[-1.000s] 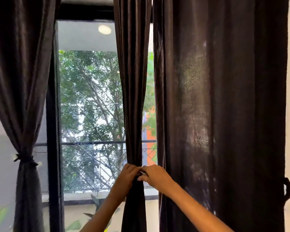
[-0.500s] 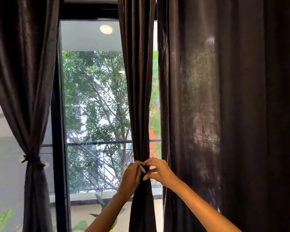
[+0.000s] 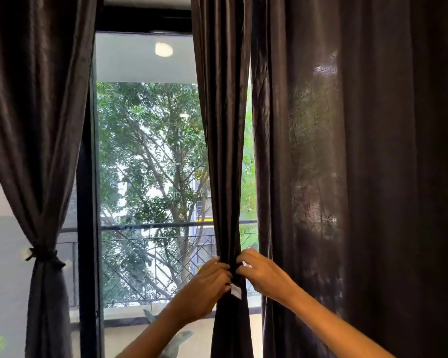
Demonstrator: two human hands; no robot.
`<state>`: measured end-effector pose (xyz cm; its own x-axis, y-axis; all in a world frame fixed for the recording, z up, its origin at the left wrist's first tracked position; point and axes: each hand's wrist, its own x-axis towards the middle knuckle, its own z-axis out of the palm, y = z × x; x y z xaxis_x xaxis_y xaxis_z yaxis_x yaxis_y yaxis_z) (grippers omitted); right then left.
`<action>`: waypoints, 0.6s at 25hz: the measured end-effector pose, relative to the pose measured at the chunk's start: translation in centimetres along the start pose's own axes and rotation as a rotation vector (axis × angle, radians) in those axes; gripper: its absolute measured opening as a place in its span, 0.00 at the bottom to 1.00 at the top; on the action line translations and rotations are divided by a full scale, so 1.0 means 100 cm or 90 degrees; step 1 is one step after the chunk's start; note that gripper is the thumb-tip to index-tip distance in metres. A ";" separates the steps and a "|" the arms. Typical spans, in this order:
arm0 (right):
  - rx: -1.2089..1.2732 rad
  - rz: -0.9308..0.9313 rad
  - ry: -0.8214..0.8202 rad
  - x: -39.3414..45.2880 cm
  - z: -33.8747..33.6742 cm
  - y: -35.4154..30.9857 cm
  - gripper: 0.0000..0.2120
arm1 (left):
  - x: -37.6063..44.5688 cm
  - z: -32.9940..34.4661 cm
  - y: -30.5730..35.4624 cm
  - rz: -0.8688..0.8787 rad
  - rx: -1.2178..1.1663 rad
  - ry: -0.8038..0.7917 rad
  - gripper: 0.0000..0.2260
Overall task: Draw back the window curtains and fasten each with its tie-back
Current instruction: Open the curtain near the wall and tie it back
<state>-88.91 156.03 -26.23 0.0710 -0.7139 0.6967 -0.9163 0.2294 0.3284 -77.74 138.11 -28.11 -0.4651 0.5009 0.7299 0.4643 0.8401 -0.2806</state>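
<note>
Dark curtains point(image 3: 347, 177) over tall window point(image 3: 150, 151), balcony railing point(image 3: 153, 226) outside.

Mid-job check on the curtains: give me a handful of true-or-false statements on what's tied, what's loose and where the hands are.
1. The left curtain is already cinched by a tie-back. True.
2. Both hands are on the wide right curtain. False: the left hand and right hand are at the narrow middle curtain.
3. The middle curtain is gathered into a narrow bunch where the hands meet. True.
4. The right curtain is drawn back and tied. False: it hangs spread out, with no tie-back visible on it.
5. A small white tag shows between the hands. True.
</note>
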 end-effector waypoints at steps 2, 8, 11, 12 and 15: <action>-0.014 -0.022 0.063 0.000 -0.006 -0.006 0.07 | 0.009 -0.006 0.001 0.015 -0.012 -0.044 0.12; -0.135 -0.192 0.059 0.006 -0.009 -0.002 0.07 | 0.018 0.005 0.002 0.251 0.188 -0.143 0.06; -0.103 -0.176 -0.006 0.008 -0.013 0.007 0.12 | 0.025 0.002 0.005 0.243 0.154 -0.105 0.07; -0.078 -0.153 -0.022 0.006 -0.014 0.011 0.14 | 0.025 -0.002 0.009 0.169 0.064 -0.069 0.08; 0.120 0.005 -0.023 -0.001 -0.018 0.014 0.14 | 0.029 -0.011 0.013 -0.121 -0.255 0.110 0.07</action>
<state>-89.48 157.63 -24.69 0.0520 -0.7365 0.6745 -0.9747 0.1096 0.1949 -77.62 140.39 -25.64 -0.4530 0.2755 0.8479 0.6532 0.7499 0.1053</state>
